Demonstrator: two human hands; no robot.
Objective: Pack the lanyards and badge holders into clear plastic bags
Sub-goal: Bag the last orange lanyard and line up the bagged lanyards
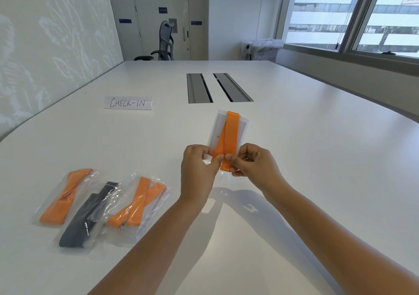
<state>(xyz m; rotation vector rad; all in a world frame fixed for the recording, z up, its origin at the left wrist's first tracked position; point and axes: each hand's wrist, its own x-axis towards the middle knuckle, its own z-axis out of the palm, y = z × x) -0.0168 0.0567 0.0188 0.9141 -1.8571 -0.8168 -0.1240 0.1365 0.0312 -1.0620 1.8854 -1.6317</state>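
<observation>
Orange lanyard [227, 139], folded over a badge holder [229, 128], sits raised above the middle of the desk [306, 147]; my left hand [199, 170] and right hand [254, 161] both pinch its near end, thumbs almost meeting, with a bit of clear plastic [207, 160] by my left fingers. Toward the desk's near left corner lie three filled bags, overlapping: an orange one [65, 195], a dark grey one [87, 215], another orange one [138, 201]. A "CHECK-IN" card [128, 102] lies further back on the left, two cable hatches [217, 88] beyond the hands.
</observation>
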